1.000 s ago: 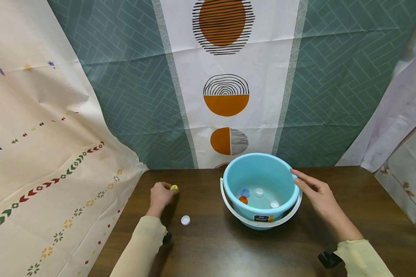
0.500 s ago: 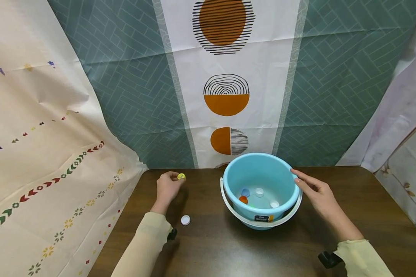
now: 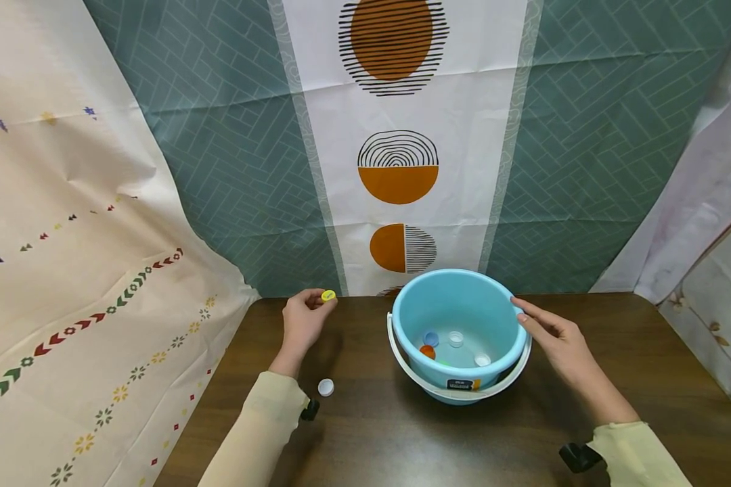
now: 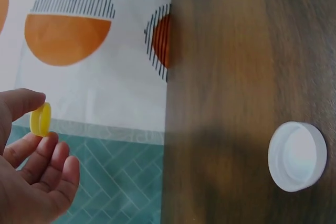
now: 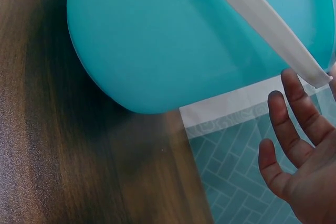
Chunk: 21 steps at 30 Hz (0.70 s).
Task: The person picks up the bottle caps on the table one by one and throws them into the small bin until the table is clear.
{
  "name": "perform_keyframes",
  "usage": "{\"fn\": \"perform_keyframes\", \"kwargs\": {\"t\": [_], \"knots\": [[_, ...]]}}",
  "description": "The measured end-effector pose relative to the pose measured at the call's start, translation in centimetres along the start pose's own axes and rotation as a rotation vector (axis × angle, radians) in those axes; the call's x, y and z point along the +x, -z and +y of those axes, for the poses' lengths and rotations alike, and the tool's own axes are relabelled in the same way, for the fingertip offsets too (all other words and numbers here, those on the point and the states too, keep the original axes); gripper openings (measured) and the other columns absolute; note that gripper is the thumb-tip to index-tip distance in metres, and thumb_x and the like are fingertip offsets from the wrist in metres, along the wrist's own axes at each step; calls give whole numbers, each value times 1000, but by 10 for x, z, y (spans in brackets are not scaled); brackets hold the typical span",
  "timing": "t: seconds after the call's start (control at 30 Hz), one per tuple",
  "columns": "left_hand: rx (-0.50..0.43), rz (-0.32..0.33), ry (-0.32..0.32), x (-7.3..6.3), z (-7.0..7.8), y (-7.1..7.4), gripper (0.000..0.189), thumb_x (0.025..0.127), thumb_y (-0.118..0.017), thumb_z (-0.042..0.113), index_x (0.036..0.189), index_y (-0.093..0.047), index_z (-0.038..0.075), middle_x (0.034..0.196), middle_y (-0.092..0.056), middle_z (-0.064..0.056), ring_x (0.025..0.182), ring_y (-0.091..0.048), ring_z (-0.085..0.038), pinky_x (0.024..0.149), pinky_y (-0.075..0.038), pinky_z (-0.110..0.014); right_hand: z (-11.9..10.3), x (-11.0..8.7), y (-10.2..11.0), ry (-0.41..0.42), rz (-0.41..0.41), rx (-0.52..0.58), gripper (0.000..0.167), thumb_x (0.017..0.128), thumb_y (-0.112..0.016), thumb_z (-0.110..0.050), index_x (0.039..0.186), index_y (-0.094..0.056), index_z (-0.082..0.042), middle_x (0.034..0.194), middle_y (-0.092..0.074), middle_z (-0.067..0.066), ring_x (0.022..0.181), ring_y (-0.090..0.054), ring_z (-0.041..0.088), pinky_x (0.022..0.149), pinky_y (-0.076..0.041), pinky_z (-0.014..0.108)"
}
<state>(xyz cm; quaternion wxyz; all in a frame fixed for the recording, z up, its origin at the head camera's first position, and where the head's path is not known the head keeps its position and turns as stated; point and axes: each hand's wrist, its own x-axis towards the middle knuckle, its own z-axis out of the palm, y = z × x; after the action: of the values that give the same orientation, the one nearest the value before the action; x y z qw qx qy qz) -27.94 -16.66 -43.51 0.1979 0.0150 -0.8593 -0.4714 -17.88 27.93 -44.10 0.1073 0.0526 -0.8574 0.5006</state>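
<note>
My left hand (image 3: 303,323) pinches a yellow bottle cap (image 3: 329,295) between thumb and fingertips, raised above the far left of the table. The left wrist view shows the cap (image 4: 40,119) edge-on. On the table nearer me lies a white bottle cap (image 3: 325,387), its hollow side up. A light blue bucket (image 3: 463,291) stands right of centre. Several caps lie inside it, among them an orange cap (image 3: 427,351) and a blue cap (image 3: 430,339). My right hand (image 3: 557,343) touches the bucket's right rim with its fingers extended; its thumb is hidden in the right wrist view.
The bucket's white handle (image 3: 414,377) hangs down around its front. A brown wooden table (image 3: 365,446) bears everything. Behind it hangs a green and white patterned cloth (image 3: 231,155), and a cream cloth (image 3: 85,325) drapes along the left edge.
My left hand has lifted the yellow bottle cap and carried it away from me and to the right. The right hand, the bucket and the white cap have stayed in place.
</note>
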Motion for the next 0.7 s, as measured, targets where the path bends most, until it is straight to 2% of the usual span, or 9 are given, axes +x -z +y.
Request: {"fn": "perform_keyframes", "kwargs": {"t": [0.43, 0.7], "knots": [[-90, -19, -38, -1, 27, -5, 28, 74, -77, 34, 96, -70, 17, 86, -67, -1, 79, -63, -14, 67, -53, -25, -2, 1, 1, -8, -6, -2, 40, 96, -48, -39, 135, -50, -32, 138, -52, -2, 113, -45, -15, 85, -38, 7], [-125, -57, -53, -6, 39, -10, 27, 75, -77, 33, 96, -70, 18, 86, -67, -1, 78, -62, -15, 68, -54, -25, -1, 0, 0, -9, -8, 3, 40, 96, -48, -39, 135, -50, -31, 138, -52, -2, 113, -45, -15, 85, -38, 7]]}}
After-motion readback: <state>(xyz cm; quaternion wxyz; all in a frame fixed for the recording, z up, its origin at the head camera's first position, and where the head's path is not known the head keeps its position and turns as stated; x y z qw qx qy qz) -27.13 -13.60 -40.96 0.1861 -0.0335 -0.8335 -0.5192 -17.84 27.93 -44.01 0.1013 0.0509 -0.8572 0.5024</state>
